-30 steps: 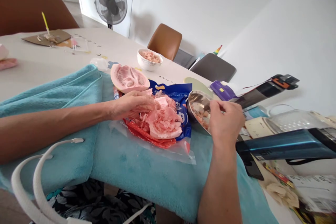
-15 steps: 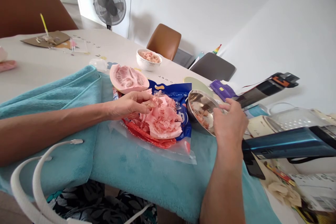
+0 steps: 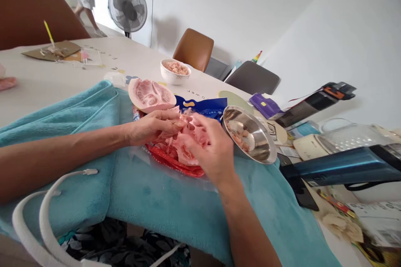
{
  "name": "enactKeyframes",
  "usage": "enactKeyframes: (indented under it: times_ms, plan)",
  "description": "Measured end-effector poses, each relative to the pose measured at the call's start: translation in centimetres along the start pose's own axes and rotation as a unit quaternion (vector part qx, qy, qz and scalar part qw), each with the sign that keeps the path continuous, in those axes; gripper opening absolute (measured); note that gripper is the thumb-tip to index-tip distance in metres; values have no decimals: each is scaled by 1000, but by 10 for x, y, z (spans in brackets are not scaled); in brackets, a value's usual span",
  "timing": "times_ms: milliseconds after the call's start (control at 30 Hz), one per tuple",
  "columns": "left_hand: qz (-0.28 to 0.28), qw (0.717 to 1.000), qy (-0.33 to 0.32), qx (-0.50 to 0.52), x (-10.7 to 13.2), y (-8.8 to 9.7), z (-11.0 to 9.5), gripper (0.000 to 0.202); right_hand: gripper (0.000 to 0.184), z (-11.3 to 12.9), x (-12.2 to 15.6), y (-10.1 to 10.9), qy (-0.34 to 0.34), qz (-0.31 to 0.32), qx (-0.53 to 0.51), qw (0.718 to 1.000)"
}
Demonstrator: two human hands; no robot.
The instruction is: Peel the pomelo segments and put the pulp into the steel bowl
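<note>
My left hand (image 3: pixel 152 127) is closed, its fingertips pinching a piece of pomelo flesh (image 3: pixel 179 123) above a heap of pink pomelo peel (image 3: pixel 188 154). Right beside it is my right hand (image 3: pixel 214 146), thumb and forefinger apart around the same spot; whether they touch the piece cannot be made out. Under the peel lies a red and blue plastic bag (image 3: pixel 202 106), partly covered by my hands. A hollowed half of pomelo rind (image 3: pixel 152 95) rests behind my left hand. To the right, a steel bowl (image 3: pixel 265 146) stands tilted with some pomelo bits in it.
A teal towel (image 3: pixel 163 208) covers the table's near side. Farther back stands a white bowl (image 3: pixel 175 77) of pomelo flesh. A blue bottle (image 3: pixel 344 167), a dark bottle (image 3: pixel 308 106) and a phone (image 3: pixel 305 196) crowd the right. A person's legs (image 3: pixel 86 8) show behind the fan (image 3: pixel 128 7).
My right hand has moved left from the steel bowl to the pomelo piece at my left hand. My left hand stays nearly in place. A person's legs have come into view at the back.
</note>
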State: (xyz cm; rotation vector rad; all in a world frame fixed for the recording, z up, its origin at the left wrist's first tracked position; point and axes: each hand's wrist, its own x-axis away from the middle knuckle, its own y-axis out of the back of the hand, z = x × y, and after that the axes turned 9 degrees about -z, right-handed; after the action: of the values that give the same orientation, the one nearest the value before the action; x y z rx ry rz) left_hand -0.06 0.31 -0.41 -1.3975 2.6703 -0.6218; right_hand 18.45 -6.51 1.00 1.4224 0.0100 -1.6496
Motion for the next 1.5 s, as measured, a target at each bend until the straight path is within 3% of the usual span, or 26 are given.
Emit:
enactKeyframes:
  times_ms: [67,267,333,467,567,1033,1367,1500]
  plan:
    - [12,1000,22,1,-1,1,1,12,26,4,3,-10,33,11,29,999]
    - [39,999,26,-13,-1,0,2,20,18,-9,5,-15,0,10,-16,1000]
    - [28,999,30,-11,0,-2,2,13,17,-10,5,-14,-6,-6,-2,1000]
    - [-6,1000,23,-17,2,-6,1,26,15,-7,3,-12,-15,-35,-4,999]
    - [-13,999,18,-30,2,-7,0,23,14,-7,3,-11,-3,-45,-5,999]
    - [-22,999,23,-5,-4,-1,7,24,22,-21,10,-22,4,-67,166,984]
    - [-36,999,-23,-29,-4,-1,6,21,21,-16,5,-23,-137,-1,161,977]
    - [-55,993,-82,-64,-4,-4,5,18,27,-23,2,-14,-132,-23,94,986]
